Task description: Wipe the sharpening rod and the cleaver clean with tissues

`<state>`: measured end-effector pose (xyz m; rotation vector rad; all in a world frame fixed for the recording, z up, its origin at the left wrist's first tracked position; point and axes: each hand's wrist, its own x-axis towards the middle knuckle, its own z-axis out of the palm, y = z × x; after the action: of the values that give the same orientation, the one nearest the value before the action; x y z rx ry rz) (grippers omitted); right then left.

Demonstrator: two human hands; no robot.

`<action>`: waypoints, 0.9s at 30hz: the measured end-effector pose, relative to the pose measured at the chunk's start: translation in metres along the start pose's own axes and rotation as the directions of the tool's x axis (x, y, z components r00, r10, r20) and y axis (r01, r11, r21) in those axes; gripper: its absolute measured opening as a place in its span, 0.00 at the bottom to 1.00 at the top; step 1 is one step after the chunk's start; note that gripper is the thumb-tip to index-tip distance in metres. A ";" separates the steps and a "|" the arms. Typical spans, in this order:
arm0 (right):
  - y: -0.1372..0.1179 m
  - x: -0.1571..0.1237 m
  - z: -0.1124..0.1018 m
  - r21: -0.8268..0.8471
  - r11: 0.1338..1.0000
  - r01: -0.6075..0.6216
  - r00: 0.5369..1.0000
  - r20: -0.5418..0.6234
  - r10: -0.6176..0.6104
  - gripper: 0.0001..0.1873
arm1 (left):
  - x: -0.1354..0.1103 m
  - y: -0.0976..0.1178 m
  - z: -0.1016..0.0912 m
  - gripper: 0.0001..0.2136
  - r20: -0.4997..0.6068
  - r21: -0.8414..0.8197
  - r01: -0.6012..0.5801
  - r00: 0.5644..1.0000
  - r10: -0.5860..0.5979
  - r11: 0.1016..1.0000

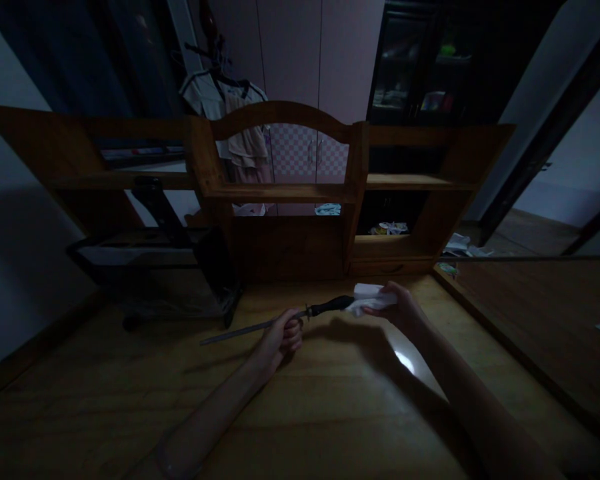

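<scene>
A honing steel [333, 305] with a black handle and a long grey rod is held level above the wooden desk [300, 413]. My left hand [286, 331] is closed round the rod, just below the small guard. At the handle's far end, my right hand [397, 303] grips a crumpled white tissue [369, 298], which touches the butt of the handle. To the left stands a knife block [160, 280] with a dark frame and clear-looking sides. A black-handled knife [163, 210] sticks up out of it.
A wooden shelf unit [285, 193] runs along the back of the desk, with a small drawer [393, 269] at its lower right. Behind it hang clothes [240, 120] before pale cupboards. A raised wooden edge [505, 340] borders the desk's right side.
</scene>
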<state>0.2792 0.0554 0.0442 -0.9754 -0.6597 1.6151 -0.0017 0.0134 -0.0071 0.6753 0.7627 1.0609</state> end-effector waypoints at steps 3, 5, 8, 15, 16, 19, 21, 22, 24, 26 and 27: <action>0.005 -0.013 0.007 -0.130 0.965 0.230 0.971 -0.040 -0.237 0.09 | 0.000 -0.004 0.003 0.25 -0.014 0.037 -0.021 1.000 0.022 0.999; 0.014 -0.027 0.019 -0.410 0.743 0.529 0.845 0.167 -0.509 0.18 | -0.002 -0.006 0.008 0.24 -0.046 0.071 -0.010 0.999 0.013 0.997; 0.032 -0.044 0.041 -0.550 0.083 0.831 0.528 0.734 -0.427 0.28 | -0.006 -0.007 0.013 0.20 -0.201 0.105 0.030 0.980 -0.009 0.994; 0.051 -0.042 0.054 -0.395 -0.351 0.849 0.373 0.919 -0.131 0.36 | 0.001 0.003 -0.005 0.22 0.034 -0.154 0.104 0.994 -0.100 0.983; 0.051 -0.040 0.051 -0.393 -0.372 0.841 0.364 0.919 -0.149 0.36 | 0.003 0.004 -0.007 0.23 0.069 -0.179 0.107 0.993 -0.096 0.978; 0.048 -0.038 0.046 -0.383 -0.401 0.832 0.334 0.923 -0.188 0.35 | 0.004 0.005 -0.010 0.23 0.119 -0.209 0.116 0.989 -0.093 0.971; 0.045 -0.039 0.046 -0.390 -0.396 0.831 0.331 0.920 -0.211 0.35 | 0.003 0.006 -0.009 0.23 0.128 -0.217 0.114 0.988 -0.088 0.970; 0.044 -0.039 0.046 -0.400 -0.387 0.831 0.336 0.915 -0.225 0.36 | 0.003 0.006 -0.009 0.23 0.128 -0.220 0.112 0.988 -0.085 0.969; 0.040 -0.041 0.048 -0.419 -0.366 0.831 0.342 0.904 -0.258 0.36 | 0.001 0.006 -0.008 0.23 0.126 -0.227 0.107 0.989 -0.080 0.968; 0.037 -0.041 0.048 -0.448 -0.341 0.827 0.356 0.885 -0.300 0.36 | 0.000 0.007 -0.007 0.23 0.122 -0.227 0.107 0.989 -0.080 0.968; 0.035 -0.040 0.047 -0.474 -0.329 0.817 0.374 0.869 -0.324 0.36 | 0.000 0.007 -0.007 0.22 0.121 -0.228 0.103 0.990 -0.076 0.968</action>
<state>0.2245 0.0108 0.0497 -0.7338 -2.3363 -0.0140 -0.0109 0.0169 -0.0060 0.4888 0.5557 1.0029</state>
